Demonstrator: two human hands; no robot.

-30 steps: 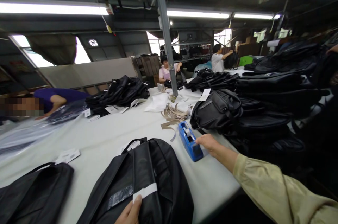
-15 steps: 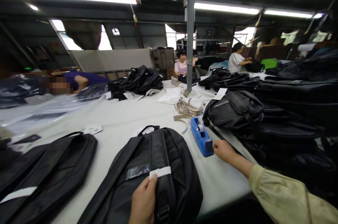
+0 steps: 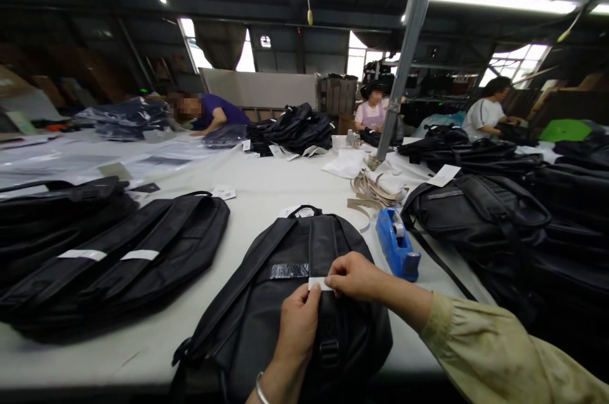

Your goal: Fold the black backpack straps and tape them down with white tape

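Note:
A black backpack (image 3: 259, 321) lies in front of me with its shoulder straps facing up. Across its right shoulder strap (image 3: 323, 242) runs a white strip (image 3: 318, 282). My left hand (image 3: 299, 320) pinches the strip's left part between thumb and finger. Closed in a pinch, my right hand (image 3: 356, 275) meets the strip's right side from above; whatever its fingertips hold is too small to make out. A blue tape dispenser (image 3: 398, 248) stands on the table just beyond my right wrist. Left of the strap, a shiny dark patch (image 3: 290, 271) lies on the backpack.
Another black backpack (image 3: 176, 258) with white bands on its straps lies at left. More black bags (image 3: 476, 207) are piled at right. Beige strips (image 3: 373, 188) lie near a metal post (image 3: 404, 55). Several people work across the table (image 3: 266, 179).
My right hand has left the tape dispenser and moved left to the white strip. My left hand still pinches the strip. The view has turned left, showing more of the banded backpack.

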